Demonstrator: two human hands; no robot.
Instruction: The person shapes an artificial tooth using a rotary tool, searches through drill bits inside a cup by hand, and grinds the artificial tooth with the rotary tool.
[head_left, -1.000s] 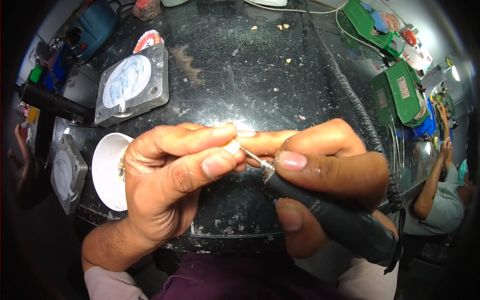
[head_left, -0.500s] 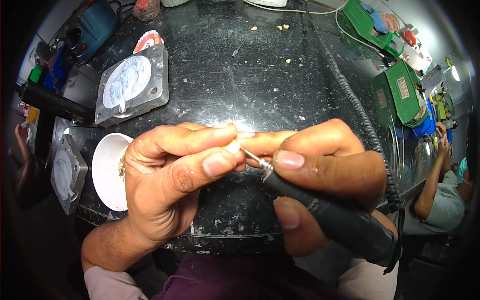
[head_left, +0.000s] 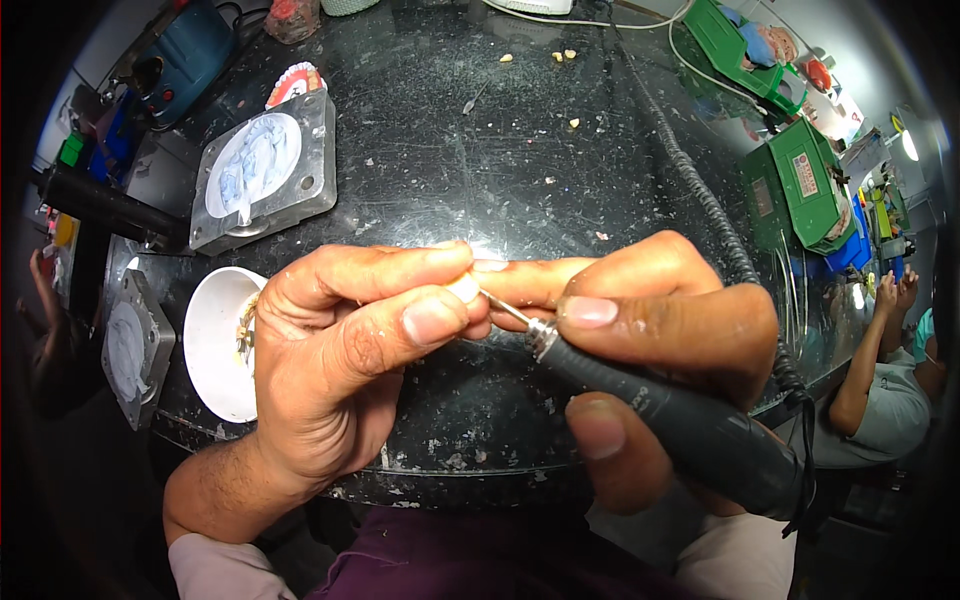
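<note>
Cream-coloured and very small, the piece (head_left: 463, 288) sits pinched between the thumb and forefinger of the left hand (head_left: 340, 360), which is curled tight around it over the near edge of the table (head_left: 480, 160). Only a rounded bit of the piece shows past the fingertips; its full shape cannot be told. The right hand (head_left: 650, 330) is closed round a handpiece (head_left: 660, 405), a dark, matt, cylindrical tool with a metal collar at its nose. Its thin steel bur (head_left: 505, 308) touches the piece. The right forefinger stretches forward to meet the left fingertips, and the thumb presses the handpiece from below.

Black, glossy and flecked with pale dust and crumbs, the table has a rounded near edge. A ribbed dark cable (head_left: 700, 190) runs from the far edge toward the right hand. Near the left edge stands a white bowl (head_left: 215, 340), just beside the left wrist. Beyond it lies a square metal flask (head_left: 265, 170) holding a pale plaster mould, and another flask (head_left: 135, 345) rests at the left edge. Green boxes (head_left: 800, 185) stand off the right side, where another person (head_left: 880, 390) sits.
</note>
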